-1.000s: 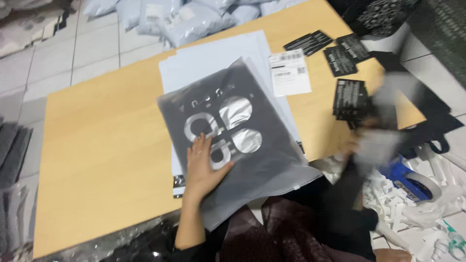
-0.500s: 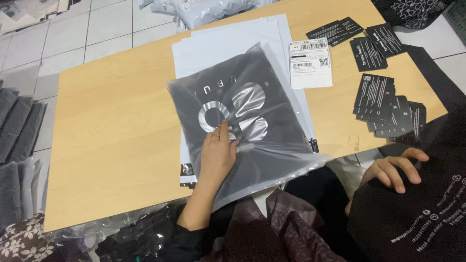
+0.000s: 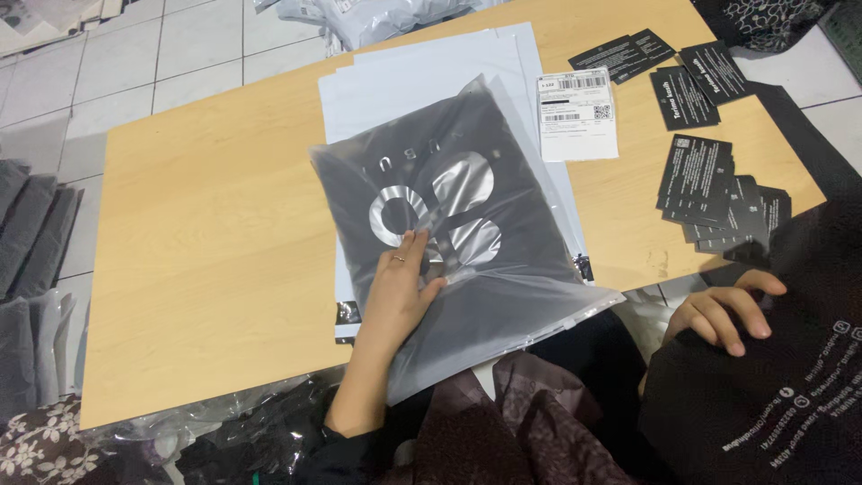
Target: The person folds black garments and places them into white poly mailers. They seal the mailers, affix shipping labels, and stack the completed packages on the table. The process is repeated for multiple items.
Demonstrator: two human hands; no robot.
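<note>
My left hand (image 3: 400, 292) lies flat, fingers spread, on a frosted plastic bag (image 3: 458, 224) that holds a folded black garment with a silver print. The bag rests tilted on a stack of white mailer bags (image 3: 422, 76) on the wooden table (image 3: 206, 233), its near end hanging over the table edge. My right hand (image 3: 723, 310) grips the top of a black printed bag (image 3: 772, 395) at the lower right, off the table.
A white shipping label (image 3: 577, 115) lies right of the mailers. Several black cards (image 3: 709, 184) are spread over the table's right side. Packed grey bags (image 3: 386, 13) lie on the tiled floor beyond the table, and folded dark garments (image 3: 31, 233) are stacked at the left.
My right hand swept in blurred from the right a second ago and now holds the black printed bag at the lower right. My left hand stays pressed on the frosted bag.
</note>
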